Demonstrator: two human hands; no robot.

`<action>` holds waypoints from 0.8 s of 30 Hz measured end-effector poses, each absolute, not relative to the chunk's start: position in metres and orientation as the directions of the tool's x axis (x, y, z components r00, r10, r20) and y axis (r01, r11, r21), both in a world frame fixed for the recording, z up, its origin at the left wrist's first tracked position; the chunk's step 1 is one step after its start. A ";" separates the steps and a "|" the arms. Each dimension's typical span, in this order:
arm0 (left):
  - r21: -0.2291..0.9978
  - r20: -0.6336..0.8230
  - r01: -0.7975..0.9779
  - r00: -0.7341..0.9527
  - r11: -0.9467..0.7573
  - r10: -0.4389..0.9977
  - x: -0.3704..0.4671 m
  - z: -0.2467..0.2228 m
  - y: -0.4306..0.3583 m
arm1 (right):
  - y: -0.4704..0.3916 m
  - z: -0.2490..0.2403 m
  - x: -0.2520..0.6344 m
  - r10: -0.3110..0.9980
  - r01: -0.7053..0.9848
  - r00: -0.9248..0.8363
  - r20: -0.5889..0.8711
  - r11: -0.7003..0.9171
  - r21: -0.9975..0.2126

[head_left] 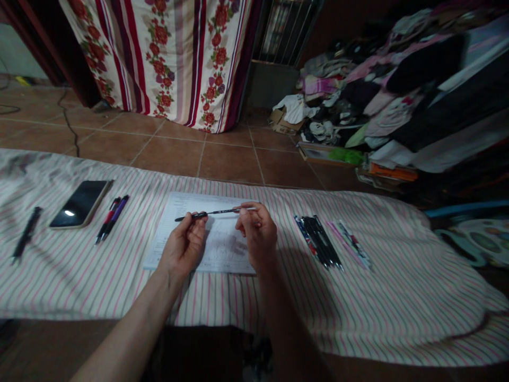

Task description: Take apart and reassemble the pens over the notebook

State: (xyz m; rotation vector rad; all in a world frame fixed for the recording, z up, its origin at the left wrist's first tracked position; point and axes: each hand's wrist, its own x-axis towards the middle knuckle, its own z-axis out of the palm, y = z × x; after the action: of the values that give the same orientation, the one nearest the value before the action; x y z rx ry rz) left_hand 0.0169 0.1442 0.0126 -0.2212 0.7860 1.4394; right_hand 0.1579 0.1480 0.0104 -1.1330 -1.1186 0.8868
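Note:
My left hand (185, 241) pinches a black pen barrel (191, 217) between thumb and fingers. A thin dark pen refill (222, 211) runs from the barrel's right end to my right hand (258, 233), whose thumb and fingers are closed on its far end. Whether the refill's tip sits inside the barrel or only touches it, I cannot tell. Both hands are above a pad of printed paper (222, 249) on the striped cloth. Right of the pad lies a row of several black pens (320, 239), with pink and patterned pens (350, 244) beside them.
On the striped cloth (377, 313) at the left lie a smartphone (81, 204), a red and black pen (107, 220), a purple pen (115, 217) and a black pen (27, 233). Beyond are a tiled floor (175, 151), a flowered curtain (167, 58) and a clothes heap (369, 90).

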 end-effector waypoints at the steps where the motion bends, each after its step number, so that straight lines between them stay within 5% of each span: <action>1: 0.317 -0.600 -0.935 -0.067 0.159 0.798 0.017 0.013 0.144 | 0.148 0.010 0.158 0.949 0.007 0.230 0.217 0.221 -0.975; 24: 0.338 -0.597 -0.926 -0.070 0.171 0.800 0.021 0.013 0.144 | 0.145 0.012 0.155 0.953 0.115 0.199 0.229 0.209 -0.971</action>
State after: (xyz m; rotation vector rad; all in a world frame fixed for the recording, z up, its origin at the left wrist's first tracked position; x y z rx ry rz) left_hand 0.0211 0.1436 0.0135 -0.1980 0.8048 1.4339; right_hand 0.1548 0.1450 0.0116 -1.2027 -1.2145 0.8461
